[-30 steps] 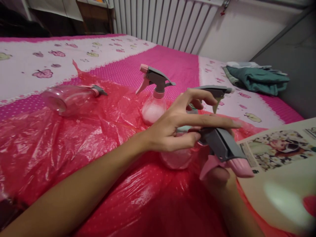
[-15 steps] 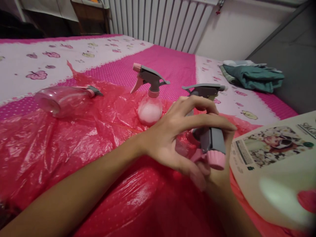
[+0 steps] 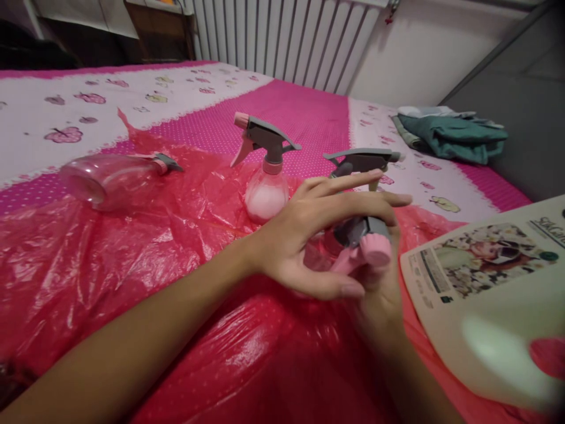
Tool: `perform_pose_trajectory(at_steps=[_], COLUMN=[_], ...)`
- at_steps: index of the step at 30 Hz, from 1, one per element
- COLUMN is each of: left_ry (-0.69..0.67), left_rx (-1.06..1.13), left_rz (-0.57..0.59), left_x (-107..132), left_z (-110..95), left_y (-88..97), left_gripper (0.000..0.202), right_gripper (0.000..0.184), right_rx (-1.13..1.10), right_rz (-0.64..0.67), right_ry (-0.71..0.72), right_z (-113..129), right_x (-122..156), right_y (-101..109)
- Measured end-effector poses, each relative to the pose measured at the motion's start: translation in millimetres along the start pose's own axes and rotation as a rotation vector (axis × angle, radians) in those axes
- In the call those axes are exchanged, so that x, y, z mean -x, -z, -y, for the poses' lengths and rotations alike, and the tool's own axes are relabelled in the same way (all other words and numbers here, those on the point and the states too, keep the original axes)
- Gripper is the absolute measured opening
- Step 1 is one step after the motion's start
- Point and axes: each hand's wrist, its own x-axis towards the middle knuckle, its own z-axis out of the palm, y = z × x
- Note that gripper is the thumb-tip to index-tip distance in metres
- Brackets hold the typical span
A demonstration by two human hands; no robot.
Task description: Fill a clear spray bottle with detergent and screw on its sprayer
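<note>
A spray bottle with a grey and pink trigger head (image 3: 376,249) is in my right hand (image 3: 383,303), its nozzle facing me. My left hand (image 3: 304,229) arches over that head, fingers stretched out and thumb apart below the nozzle. Most of the bottle's body is hidden behind my left hand. Just beyond, an upright spray bottle (image 3: 267,197) has whitish contents in its lower part. Behind my left fingers shows another grey spray head (image 3: 366,159), its lower part covered. At the left, a clear pinkish spray bottle (image 3: 112,181) lies on its side.
Crinkled red plastic sheeting (image 3: 176,247) covers the near part of the pink patterned bedspread (image 3: 304,118). A large cream container (image 3: 445,321) with a picture label stands at the right. Folded green cloth (image 3: 454,136) lies at the back right; a radiator (image 3: 282,41) stands beyond.
The held spray bottle's head has turned and shifted left and up with my right hand. My left hand's fingers have straightened and spread away from the head.
</note>
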Motion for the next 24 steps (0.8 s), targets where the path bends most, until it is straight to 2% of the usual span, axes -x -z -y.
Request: perform_pose_trajectory(at_steps=[2, 5, 11, 14, 18, 24], left_ry=[0.027, 0.036, 0.150, 0.149, 0.092, 0.195], left_rx=[0.015, 0.039, 0.110, 0.152, 0.208, 0.385], left_rz=[-0.011, -0.028, 0.051, 0.080, 0.108, 0.111], left_x=[1.1, 1.4, -1.7, -3.2, -4.1, -5.3], left_z=[-0.3, -3.3, -8.1, -5.0, 0.5, -0.1], left_y=[-1.6, -3.1, 4.5, 8.9, 11.1, 11.3], left_gripper=[0.056, 0.049, 0.044, 0.045, 0.050, 0.049], right_gripper=[0.051, 0.051, 0.050, 0.047, 0.041, 0.028], right_rx=[-0.006, -0.038, -0.167, -0.231, -0.246, -0.153], right_rz=[-0.001, 0.009, 0.034, 0.028, -0.055, -0.153], right_ry=[0.041, 0.055, -0.016, -0.072, -0.040, 0.029], right_z=[-2.6, -5.7, -9.7, -12.9, -15.5, -9.6], right_x=[1.6, 2.9, 4.4, 5.4, 5.2, 2.7], right_y=[1.7, 3.3, 3.6, 3.8, 4.7, 7.0])
